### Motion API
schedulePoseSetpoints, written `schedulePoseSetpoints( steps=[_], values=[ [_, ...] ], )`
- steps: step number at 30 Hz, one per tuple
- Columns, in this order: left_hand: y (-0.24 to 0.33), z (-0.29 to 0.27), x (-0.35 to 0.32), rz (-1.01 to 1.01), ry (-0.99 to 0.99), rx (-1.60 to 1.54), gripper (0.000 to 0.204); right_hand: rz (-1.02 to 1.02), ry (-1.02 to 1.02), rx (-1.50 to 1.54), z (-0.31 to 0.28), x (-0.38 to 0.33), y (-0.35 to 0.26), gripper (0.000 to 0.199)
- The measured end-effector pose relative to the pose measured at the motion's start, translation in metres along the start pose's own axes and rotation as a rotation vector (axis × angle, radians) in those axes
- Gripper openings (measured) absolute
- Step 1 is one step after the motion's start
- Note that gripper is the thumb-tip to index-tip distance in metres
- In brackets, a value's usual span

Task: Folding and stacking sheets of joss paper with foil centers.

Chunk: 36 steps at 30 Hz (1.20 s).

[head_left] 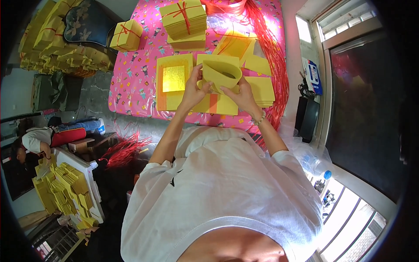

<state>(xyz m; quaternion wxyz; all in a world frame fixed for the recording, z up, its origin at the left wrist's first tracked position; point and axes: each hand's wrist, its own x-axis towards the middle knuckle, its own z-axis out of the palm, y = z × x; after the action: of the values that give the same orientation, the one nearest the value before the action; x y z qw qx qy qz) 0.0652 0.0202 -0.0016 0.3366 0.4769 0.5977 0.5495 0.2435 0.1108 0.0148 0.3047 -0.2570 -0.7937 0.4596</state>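
Observation:
Between my two hands is a sheet of yellow paper (214,77), bent round into an open loop above the table. My left hand (195,91) grips its left side, thumb on the near face. My right hand (245,94), with a beaded bracelet at the wrist, pinches its right side. Below lie more yellow sheets (224,107) with an orange-red patch showing. Left of my hands is a yellow sheet bearing a gold foil square (173,78). A stack of plain yellow paper (263,91) sits to the right.
Bundles of yellow paper tied with red string (185,26) stand at the back of the pink patterned tablecloth (131,94). Long red strings (281,83) hang down its right edge. At left, a co-worker (37,142) sits by a table of yellow stacks (70,187). A window (366,100) is at right.

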Motion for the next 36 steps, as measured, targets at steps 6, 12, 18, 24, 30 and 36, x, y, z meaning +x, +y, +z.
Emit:
schedulePoseSetpoints(
  steps=[6, 12, 18, 24, 30, 36],
  values=[
    [0.022, 0.007, 0.007, -0.101, -0.082, -0.219, 0.056, 0.22, 0.044, 0.351, -0.004, 0.008, 0.002, 0.047],
    [0.048, 0.003, 0.014, -0.425, -0.15, -0.519, 0.047, 0.33, 0.0, 0.507, -0.018, 0.012, -0.013, 0.04],
    [0.059, 0.008, 0.02, -0.528, -0.141, -0.597, 0.038, 0.465, -0.031, 0.579, -0.029, 0.011, -0.031, 0.037],
    [0.065, 0.013, 0.023, -0.557, -0.122, -0.569, 0.04, 0.535, -0.037, 0.643, -0.029, 0.009, -0.026, 0.041],
    [0.07, 0.017, 0.021, -0.564, -0.075, -0.504, 0.043, 0.528, -0.017, 0.664, -0.03, 0.007, -0.026, 0.038],
    [0.061, 0.018, 0.022, -0.532, -0.115, -0.507, 0.039, 0.496, 0.019, 0.648, -0.03, 0.006, -0.027, 0.034]
  ],
)
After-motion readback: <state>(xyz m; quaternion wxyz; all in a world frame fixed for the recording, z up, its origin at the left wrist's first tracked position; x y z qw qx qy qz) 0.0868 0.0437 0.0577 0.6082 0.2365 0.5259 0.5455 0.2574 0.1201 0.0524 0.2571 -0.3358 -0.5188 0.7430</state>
